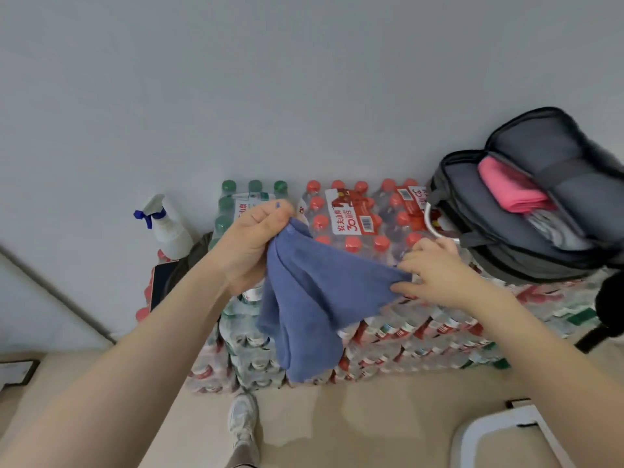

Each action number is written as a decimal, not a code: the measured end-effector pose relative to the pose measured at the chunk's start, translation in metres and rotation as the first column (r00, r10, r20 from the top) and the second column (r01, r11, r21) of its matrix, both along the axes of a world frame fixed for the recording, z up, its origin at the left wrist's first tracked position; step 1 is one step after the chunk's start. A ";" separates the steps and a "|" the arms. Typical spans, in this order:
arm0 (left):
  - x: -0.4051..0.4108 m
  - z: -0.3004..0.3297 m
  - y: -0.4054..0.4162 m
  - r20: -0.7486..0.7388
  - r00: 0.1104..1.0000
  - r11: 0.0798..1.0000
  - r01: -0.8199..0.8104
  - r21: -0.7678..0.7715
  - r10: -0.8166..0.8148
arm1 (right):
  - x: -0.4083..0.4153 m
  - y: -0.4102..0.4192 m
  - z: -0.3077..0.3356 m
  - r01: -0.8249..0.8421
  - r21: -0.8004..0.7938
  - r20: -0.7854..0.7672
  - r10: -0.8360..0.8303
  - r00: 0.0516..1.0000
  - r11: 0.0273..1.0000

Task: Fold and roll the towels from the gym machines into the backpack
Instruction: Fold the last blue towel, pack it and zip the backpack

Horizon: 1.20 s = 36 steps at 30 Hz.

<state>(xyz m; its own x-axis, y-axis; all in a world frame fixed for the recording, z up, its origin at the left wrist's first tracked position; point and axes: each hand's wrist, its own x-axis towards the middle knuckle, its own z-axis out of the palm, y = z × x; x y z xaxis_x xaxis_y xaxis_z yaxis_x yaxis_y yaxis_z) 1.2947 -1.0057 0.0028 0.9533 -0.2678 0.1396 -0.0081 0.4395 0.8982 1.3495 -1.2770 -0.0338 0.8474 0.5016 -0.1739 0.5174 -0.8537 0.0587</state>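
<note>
Soft, even indoor light, fairly bright, with only faint shadows on the floor (pixel 337 417). Wide-angle distortion bends the edges. The backpack (pixel 526 238) at right is slightly motion-blurred; overall focus is soft.

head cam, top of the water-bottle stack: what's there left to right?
Spray bottle → left hand gripping the blue towel → right hand pinching the towel's other corner → open backpack with a pink towel inside.
</note>
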 end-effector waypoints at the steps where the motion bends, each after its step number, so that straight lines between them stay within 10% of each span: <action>1: -0.006 0.000 -0.001 -0.025 0.999 1.000 -0.029 -0.010 0.029 | -0.008 -0.011 0.000 0.014 -0.035 0.033 -0.012 0.999 0.999; 8: -0.026 -0.026 0.010 -0.170 0.932 0.940 -0.289 0.182 0.319 | -0.022 -0.057 -0.015 0.024 0.114 0.430 -0.071 0.900 0.993; 13: -0.021 -0.054 0.017 -0.022 0.827 0.687 -0.452 0.570 0.562 | -0.014 -0.055 -0.020 0.139 0.086 0.393 -0.161 0.905 0.987; 23: 0.059 -0.060 0.045 0.110 0.693 0.431 -0.557 0.710 0.713 | 0.070 -0.009 -0.014 0.144 0.247 0.390 -0.235 0.890 0.958; 36: 0.218 -0.061 0.102 -0.066 0.683 0.553 -0.527 0.645 0.727 | 0.224 0.064 -0.008 0.406 0.595 0.015 -0.514 0.857 0.694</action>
<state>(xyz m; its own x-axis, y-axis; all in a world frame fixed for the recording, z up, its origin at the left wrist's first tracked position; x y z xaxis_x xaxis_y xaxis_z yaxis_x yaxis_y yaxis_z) 1.5130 -0.9039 -0.0578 0.8629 0.4887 -0.1292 0.2171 -0.1276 0.9678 1.5740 -1.2133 -0.0414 0.9853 -0.0003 0.1710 0.0783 -0.8881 -0.4529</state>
